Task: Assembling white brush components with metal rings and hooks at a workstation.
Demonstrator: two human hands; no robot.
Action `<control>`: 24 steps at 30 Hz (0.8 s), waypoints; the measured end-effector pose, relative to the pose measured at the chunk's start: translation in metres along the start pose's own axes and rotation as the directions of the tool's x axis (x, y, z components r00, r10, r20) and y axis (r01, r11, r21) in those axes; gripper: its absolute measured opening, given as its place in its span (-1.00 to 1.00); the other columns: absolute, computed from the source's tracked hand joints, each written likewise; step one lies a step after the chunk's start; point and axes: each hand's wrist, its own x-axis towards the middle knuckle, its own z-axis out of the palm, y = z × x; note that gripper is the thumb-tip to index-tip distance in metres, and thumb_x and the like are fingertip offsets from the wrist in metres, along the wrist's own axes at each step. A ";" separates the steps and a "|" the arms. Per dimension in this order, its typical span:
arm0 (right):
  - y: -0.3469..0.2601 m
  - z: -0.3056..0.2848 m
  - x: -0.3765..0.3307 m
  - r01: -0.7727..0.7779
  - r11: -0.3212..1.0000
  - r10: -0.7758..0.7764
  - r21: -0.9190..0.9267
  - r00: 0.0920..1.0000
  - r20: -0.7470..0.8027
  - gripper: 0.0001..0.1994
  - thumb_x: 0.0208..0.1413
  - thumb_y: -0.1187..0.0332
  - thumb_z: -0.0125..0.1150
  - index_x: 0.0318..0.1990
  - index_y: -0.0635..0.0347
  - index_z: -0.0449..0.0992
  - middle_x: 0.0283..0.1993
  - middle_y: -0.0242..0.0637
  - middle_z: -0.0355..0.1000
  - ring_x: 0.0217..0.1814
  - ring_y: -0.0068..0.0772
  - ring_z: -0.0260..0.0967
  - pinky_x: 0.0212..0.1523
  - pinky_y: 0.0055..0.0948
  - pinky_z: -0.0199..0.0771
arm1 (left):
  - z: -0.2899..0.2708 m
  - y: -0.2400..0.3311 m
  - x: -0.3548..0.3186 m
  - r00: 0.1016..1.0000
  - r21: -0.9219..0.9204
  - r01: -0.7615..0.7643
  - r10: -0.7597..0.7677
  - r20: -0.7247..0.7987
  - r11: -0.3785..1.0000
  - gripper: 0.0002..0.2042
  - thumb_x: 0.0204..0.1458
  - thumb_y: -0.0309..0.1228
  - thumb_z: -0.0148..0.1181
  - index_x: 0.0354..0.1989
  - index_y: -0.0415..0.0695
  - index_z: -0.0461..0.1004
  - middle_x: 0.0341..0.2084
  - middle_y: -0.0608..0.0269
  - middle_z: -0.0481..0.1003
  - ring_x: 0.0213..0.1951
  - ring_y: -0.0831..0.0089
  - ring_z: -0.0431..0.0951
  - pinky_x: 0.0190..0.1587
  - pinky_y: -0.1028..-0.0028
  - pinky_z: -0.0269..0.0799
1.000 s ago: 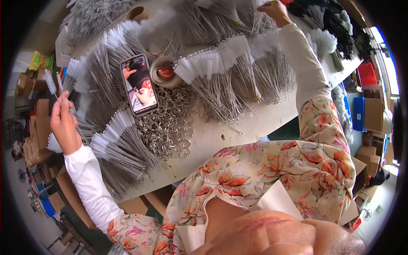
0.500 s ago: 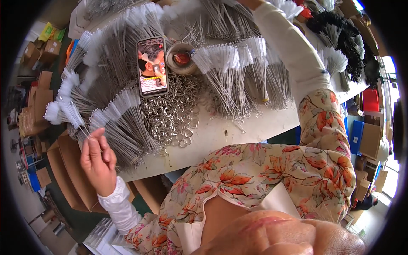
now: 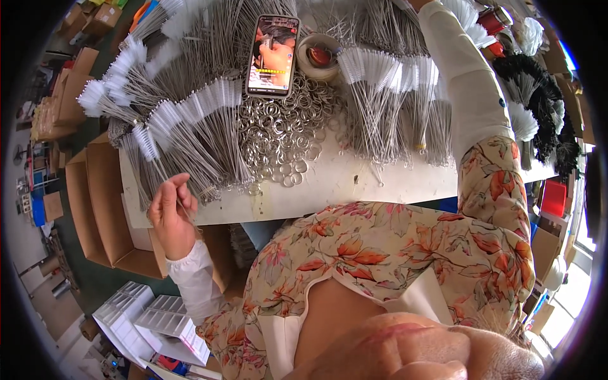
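L hand (image 3: pixel 174 216) is just off the surface's near edge, by the near-left corner, thumb & fingers pinched on the wire stem of one brush (image 3: pixel 146 142). Brush points up & left, white bristle head over the L end of the surface (image 3: pixel 332 185); grip is on the wire, prob. so bristles don't get crushed. Stem end is partly hidden by fingers.

Just beyond it, a L row of brushes (image 3: pixel 199 136) lies nr the left edge, heads away from the person, wire ends twd the near edge, prob. so stems are easy to grab.

Next, R of that row: a loose pile of metal rings (image 3: pixel 285 142), nr the middle of the near edge, w/in reach of both hands, I'd guess on purpose. Phone (image 3: pixel 272 57) is behind the rings, screen up, prob. for viewing; a round tub (image 3: pixel 311 71) w/ sth red inside is just R of it.

Farther R, another row of brushes (image 3: pixel 389 104), same way round.

R hand (image 3: pixel 418 4) is at the far side, mostly cut off by the frame; can't tell if it's pinching anything. Black-bristled brushes (image 3: pixel 548 130) lie beyond R sleeve, twd the right edge.
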 end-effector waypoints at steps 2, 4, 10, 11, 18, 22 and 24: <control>-0.036 -0.025 0.005 -0.226 0.937 0.150 0.266 0.949 0.277 -0.68 -0.38 0.25 0.43 -0.46 0.28 0.55 -0.55 -0.25 0.47 -0.47 -0.42 0.43 -0.44 -0.40 0.41 | 0.001 -0.006 0.003 0.998 0.009 -0.054 0.055 -0.005 0.998 -0.70 0.18 -0.26 -0.04 -0.27 -0.29 0.48 -0.59 0.44 0.25 -0.63 0.78 0.09 -0.65 0.73 -0.04; -0.035 -0.045 0.014 0.010 0.904 -0.022 0.427 1.000 0.022 -0.83 -0.14 0.33 0.27 -0.51 0.27 0.52 -0.58 -0.36 0.43 -0.54 -0.55 0.34 -0.51 -0.52 0.31 | 0.019 0.002 0.008 0.997 0.057 -0.035 0.031 0.072 0.998 -0.69 0.18 -0.26 -0.04 -0.31 -0.29 0.49 -0.61 0.47 0.24 -0.64 0.76 0.09 -0.65 0.72 -0.02; -0.271 -0.159 -0.097 -0.178 0.430 0.062 0.885 0.984 0.168 -0.71 0.15 0.23 0.00 -0.41 0.27 0.50 -0.60 -0.42 0.32 -0.58 -0.55 0.25 -0.54 -0.55 0.25 | 0.084 -0.006 0.004 0.914 0.128 -0.402 0.391 0.107 0.907 -0.78 0.17 -0.43 -0.07 -0.12 -0.32 0.39 -0.58 0.32 0.37 -0.68 0.68 0.28 -0.63 0.69 0.21; -0.334 -0.175 -0.132 -0.305 0.205 0.148 0.930 0.949 0.279 -0.72 0.15 0.23 0.02 -0.40 0.28 0.51 -0.59 -0.42 0.33 -0.57 -0.57 0.25 -0.55 -0.57 0.25 | 0.094 -0.008 0.003 0.893 0.108 -0.446 0.433 0.125 0.888 -0.79 0.14 -0.48 -0.04 -0.10 -0.31 0.39 -0.57 0.30 0.38 -0.66 0.64 0.32 -0.60 0.66 0.27; -0.338 -0.159 -0.238 -0.133 0.001 -0.308 0.991 0.943 0.127 -0.76 0.11 0.40 0.09 -0.06 0.20 0.40 -0.05 -0.20 0.35 0.09 -0.34 0.22 0.08 -0.38 0.23 | 0.122 -0.062 0.020 0.529 0.348 -0.833 0.804 0.271 0.431 -0.78 -0.01 -0.58 0.11 -0.15 -0.19 0.41 -0.39 0.20 0.43 -0.34 0.45 0.49 -0.39 0.57 0.38; -0.301 -0.157 -0.252 -0.410 0.287 -0.147 0.866 0.874 0.462 -0.73 0.16 0.21 0.07 -0.13 0.18 0.54 -0.12 -0.27 0.43 0.06 -0.41 0.26 0.05 -0.41 0.25 | 0.119 -0.044 -0.012 0.613 0.141 -0.784 0.790 0.015 0.605 -0.88 -0.03 -0.62 0.15 -0.32 -0.24 0.38 -0.25 0.17 0.34 -0.26 0.39 0.49 -0.29 0.54 0.50; -0.305 -0.140 -0.270 -0.564 0.113 -0.165 0.818 0.802 0.575 -0.68 0.21 0.16 -0.01 -0.12 0.20 0.52 -0.23 -0.32 0.46 -0.10 -0.48 0.36 -0.07 -0.49 0.35 | 0.109 -0.052 -0.016 0.540 0.213 -0.842 0.754 0.374 0.496 -0.76 -0.10 -0.73 0.15 -0.21 -0.28 0.44 -0.20 0.11 0.35 -0.23 0.38 0.49 -0.23 0.54 0.52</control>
